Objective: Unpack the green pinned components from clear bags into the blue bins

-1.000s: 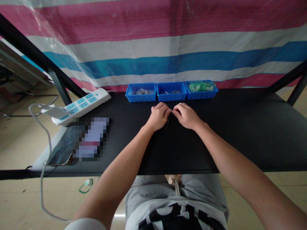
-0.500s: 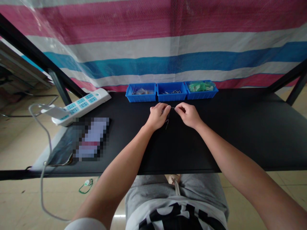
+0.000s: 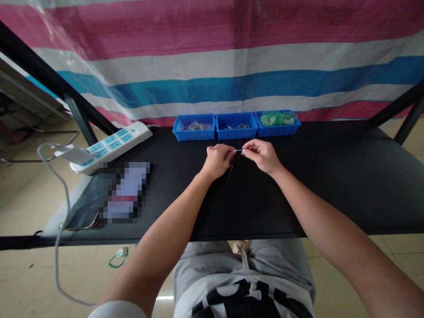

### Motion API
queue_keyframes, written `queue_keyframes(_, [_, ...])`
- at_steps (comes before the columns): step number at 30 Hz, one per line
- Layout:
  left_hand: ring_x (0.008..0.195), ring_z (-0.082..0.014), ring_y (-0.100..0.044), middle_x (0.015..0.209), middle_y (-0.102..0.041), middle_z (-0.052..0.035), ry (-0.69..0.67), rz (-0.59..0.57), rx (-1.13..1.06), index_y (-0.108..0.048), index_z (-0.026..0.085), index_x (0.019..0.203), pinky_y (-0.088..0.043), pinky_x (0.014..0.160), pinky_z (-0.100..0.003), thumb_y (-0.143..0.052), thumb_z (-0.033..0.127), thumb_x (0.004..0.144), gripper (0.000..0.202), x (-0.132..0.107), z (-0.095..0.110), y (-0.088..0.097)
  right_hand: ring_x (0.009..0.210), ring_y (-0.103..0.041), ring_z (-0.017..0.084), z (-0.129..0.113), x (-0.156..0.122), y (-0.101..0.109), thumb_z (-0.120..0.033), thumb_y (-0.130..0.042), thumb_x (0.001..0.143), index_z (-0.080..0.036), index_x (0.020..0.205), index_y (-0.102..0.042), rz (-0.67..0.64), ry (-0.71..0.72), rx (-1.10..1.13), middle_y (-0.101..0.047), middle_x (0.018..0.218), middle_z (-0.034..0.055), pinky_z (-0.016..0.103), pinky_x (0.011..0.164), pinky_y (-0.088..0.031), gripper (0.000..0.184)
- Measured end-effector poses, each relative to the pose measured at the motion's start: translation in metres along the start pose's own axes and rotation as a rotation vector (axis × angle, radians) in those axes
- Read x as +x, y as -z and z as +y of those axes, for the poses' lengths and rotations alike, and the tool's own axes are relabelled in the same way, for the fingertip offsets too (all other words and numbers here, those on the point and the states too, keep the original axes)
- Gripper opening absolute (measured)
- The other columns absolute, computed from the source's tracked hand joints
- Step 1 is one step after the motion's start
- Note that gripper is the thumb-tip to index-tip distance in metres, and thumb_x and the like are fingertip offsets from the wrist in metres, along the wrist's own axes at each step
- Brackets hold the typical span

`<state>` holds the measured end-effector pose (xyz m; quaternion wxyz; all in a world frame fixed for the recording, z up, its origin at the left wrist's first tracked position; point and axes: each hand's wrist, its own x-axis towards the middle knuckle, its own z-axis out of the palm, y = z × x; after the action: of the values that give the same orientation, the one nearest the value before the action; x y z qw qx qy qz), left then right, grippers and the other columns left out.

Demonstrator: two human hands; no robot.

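right hand (image 3: pixel 261 155) had drawn apart from left hand (image 3: pixel 217 161); thin metal pin (image 3: pixel 237 150) spanned gap, pinched in right fingers (image 3: pixel 247 148); left fingers (image 3: pixel 228 150) curled at far end, grip unclear; bent pin (image 3: pixel 230 171) lay on bench (image 3: pixel 331 194); tight fingertip pinch suited fine wire.

No text can be read here. The black print on the person's grey shirt (image 3: pixel 238 300) is cut off by the lower edge of the view, the white power strip (image 3: pixel 111 148) at far left shows no readable marks, and the pixelated object (image 3: pixel 125 192) near it is too blurred.
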<state>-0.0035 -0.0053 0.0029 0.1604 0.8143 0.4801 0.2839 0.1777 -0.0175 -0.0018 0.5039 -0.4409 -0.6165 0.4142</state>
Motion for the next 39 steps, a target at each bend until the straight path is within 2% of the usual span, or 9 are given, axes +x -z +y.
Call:
queue_keyframes(7, [0.094, -0.0225, -0.064, 0.093, -0.075, -0.0032, 0.015, 0.004, 0.049, -0.073, 0.026, 0.097, -0.036, 0.094, -0.042, -0.052, 0.034, 0.091, 0.023, -0.001, -0.003, -0.003, 0.056, -0.053, 0.012, -0.005, 0.000, 0.002, -0.036, -0.070, 0.071, -0.017, 0.072, -0.066, -0.024, 0.021, -0.012, -0.064, 0.064, 0.0005, 0.027, 0.054, -0.042, 0.020])
queue_keyframes(15, [0.096, -0.0224, -0.063, 0.093, -0.075, -0.0012, 0.026, 0.014, 0.026, -0.073, 0.027, 0.092, -0.033, 0.096, -0.043, -0.057, 0.034, 0.088, 0.018, -0.001, -0.004, -0.005, 0.055, -0.052, 0.013, -0.005, 0.000, 0.004, -0.038, -0.066, 0.073, -0.018, 0.065, -0.066, -0.003, 0.030, -0.063, -0.066, 0.062, 0.0019, 0.029, 0.055, -0.041, 0.021])
queue_keyframes(19, [0.102, -0.0243, -0.061, 0.101, -0.073, -0.0035, 0.060, 0.090, 0.033, -0.070, 0.024, 0.098, -0.035, 0.094, -0.043, -0.062, 0.034, 0.085, 0.019, -0.001, -0.003, -0.005, 0.055, -0.052, 0.013, -0.002, 0.001, 0.004, -0.035, -0.065, 0.074, -0.018, 0.064, -0.065, 0.065, 0.046, -0.113, -0.063, 0.060, 0.0011, 0.028, 0.055, -0.041, 0.020])
queue_keyframes(22, [0.107, -0.0257, -0.059, 0.107, -0.070, -0.0058, 0.121, 0.150, 0.039, -0.068, 0.023, 0.100, -0.037, 0.093, -0.044, -0.058, 0.026, 0.085, 0.018, 0.000, -0.002, -0.004, 0.063, -0.056, 0.015, 0.001, 0.003, 0.005, -0.036, -0.064, 0.075, -0.018, 0.078, -0.068, 0.113, 0.065, -0.172, -0.067, 0.072, 0.0026, 0.030, 0.061, -0.045, 0.018])
queue_keyframes(24, [0.107, -0.0263, -0.058, 0.108, -0.069, -0.0068, 0.158, 0.161, 0.044, -0.068, 0.023, 0.098, -0.038, 0.093, -0.044, -0.055, 0.022, 0.086, 0.017, 0.000, -0.002, -0.004, 0.072, -0.059, 0.017, 0.004, 0.005, 0.006, -0.036, -0.062, 0.077, -0.019, 0.092, -0.069, 0.122, 0.090, -0.245, -0.071, 0.090, 0.0055, 0.031, 0.065, -0.047, 0.024])
queue_keyframes(27, [0.107, -0.0266, -0.058, 0.107, -0.069, -0.0068, 0.174, 0.148, 0.041, -0.067, 0.023, 0.096, -0.039, 0.092, -0.045, -0.053, 0.020, 0.085, 0.018, 0.000, -0.002, -0.005, 0.092, -0.060, 0.024, 0.005, 0.008, 0.008, -0.034, -0.058, 0.080, -0.020, 0.115, -0.064, 0.142, 0.175, -0.481, -0.067, 0.116, 0.0099, 0.038, 0.074, -0.050, 0.039])
queue_keyframes(31, [0.107, -0.0269, -0.058, 0.106, -0.069, -0.0067, 0.161, 0.109, 0.035, -0.067, 0.023, 0.095, -0.040, 0.091, -0.045, -0.050, 0.018, 0.086, 0.020, 0.001, -0.002, -0.007, 0.124, -0.047, 0.034, 0.009, 0.015, 0.011, -0.030, -0.055, 0.082, -0.019, 0.138, -0.048, 0.144, 0.284, -0.826, -0.052, 0.140, 0.0140, 0.053, 0.099, -0.038, 0.058])
queue_keyframes(35, [0.106, -0.0272, -0.059, 0.104, -0.069, -0.0068, 0.162, 0.085, 0.038, -0.068, 0.022, 0.094, -0.041, 0.090, -0.045, -0.047, 0.014, 0.086, 0.024, 0.002, -0.004, -0.009, 0.127, -0.039, 0.040, 0.017, 0.021, 0.015, -0.034, -0.056, 0.082, -0.016, 0.148, -0.031, 0.145, 0.223, -0.994, -0.036, 0.152, 0.0162, 0.059, 0.100, -0.033, 0.073])
queue_keyframes(39, [0.105, -0.0280, -0.059, 0.105, -0.069, -0.0073, 0.179, 0.080, 0.055, -0.068, 0.023, 0.094, -0.041, 0.090, -0.046, -0.047, 0.016, 0.087, 0.023, 0.002, -0.006, -0.010, 0.121, -0.038, 0.042, 0.024, 0.022, 0.018, -0.041, -0.059, 0.081, -0.018, 0.149, -0.028, 0.076, 0.150, -1.073, -0.030, 0.155, 0.0163, 0.061, 0.095, -0.035, 0.077])
